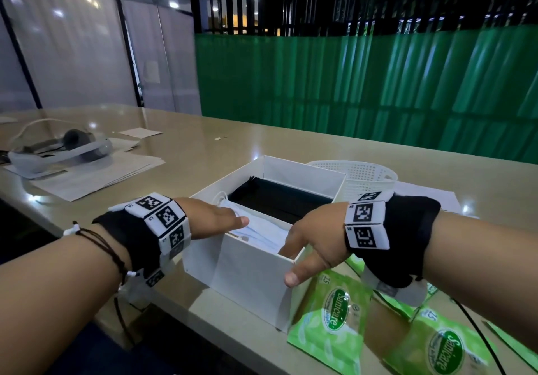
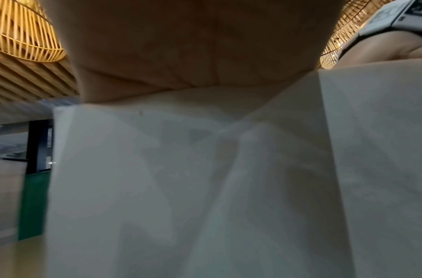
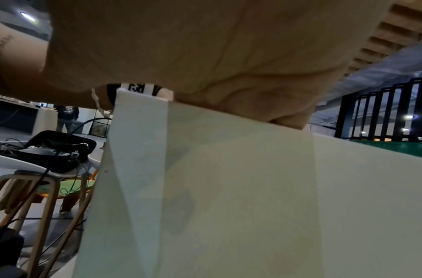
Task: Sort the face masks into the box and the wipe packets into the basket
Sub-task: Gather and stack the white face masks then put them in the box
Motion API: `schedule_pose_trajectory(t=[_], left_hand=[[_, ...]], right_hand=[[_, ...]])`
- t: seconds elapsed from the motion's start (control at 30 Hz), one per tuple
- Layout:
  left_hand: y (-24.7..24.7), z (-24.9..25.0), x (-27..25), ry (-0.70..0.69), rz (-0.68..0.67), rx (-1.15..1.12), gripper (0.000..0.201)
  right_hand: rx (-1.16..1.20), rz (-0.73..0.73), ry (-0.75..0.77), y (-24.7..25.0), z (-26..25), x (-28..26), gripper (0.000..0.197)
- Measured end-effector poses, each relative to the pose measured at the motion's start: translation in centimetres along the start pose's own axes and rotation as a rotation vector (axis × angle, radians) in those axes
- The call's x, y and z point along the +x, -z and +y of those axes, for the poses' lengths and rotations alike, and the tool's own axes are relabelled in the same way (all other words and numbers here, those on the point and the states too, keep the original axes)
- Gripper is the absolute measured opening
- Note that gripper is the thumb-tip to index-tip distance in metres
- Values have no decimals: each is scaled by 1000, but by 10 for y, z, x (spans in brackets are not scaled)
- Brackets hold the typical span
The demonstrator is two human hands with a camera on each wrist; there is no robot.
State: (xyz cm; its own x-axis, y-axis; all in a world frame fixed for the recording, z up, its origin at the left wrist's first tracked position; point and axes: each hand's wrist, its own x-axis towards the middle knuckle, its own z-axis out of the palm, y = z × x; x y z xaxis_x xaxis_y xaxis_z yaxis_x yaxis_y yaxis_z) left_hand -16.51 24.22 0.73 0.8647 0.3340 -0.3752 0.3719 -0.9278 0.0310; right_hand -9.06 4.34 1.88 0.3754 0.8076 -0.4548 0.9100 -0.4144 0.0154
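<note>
Table [image 1: 203, 153]; box [image 1: 250, 269] between hands

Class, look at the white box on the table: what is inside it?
Inside the white box lie light blue face masks at the near end and black face masks behind them. Both hands cover part of the blue ones; anything underneath is hidden.

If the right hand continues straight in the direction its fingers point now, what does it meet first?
The right hand points down into the white box, so it would probably meet the light blue face masks first; its depth above them is unclear.
</note>
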Motion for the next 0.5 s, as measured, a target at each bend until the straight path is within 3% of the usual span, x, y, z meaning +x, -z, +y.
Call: schedule_pose_trajectory(t=[0.1, 0.23, 0.37, 0.5], left_hand=[[1, 1, 5, 37, -40, 14, 63], [-2, -3, 12, -3, -13, -28, 50], [-5, -10, 19, 43, -8, -73, 85], [-7, -8, 29, -7, -49, -91, 79]], right_hand=[[-13, 43, 32, 3, -1, 0, 77], [-39, 68, 43, 3, -3, -1, 79], [-37, -24, -36, 2, -8, -1, 66], [-42, -67, -64, 5, -14, 7, 69]])
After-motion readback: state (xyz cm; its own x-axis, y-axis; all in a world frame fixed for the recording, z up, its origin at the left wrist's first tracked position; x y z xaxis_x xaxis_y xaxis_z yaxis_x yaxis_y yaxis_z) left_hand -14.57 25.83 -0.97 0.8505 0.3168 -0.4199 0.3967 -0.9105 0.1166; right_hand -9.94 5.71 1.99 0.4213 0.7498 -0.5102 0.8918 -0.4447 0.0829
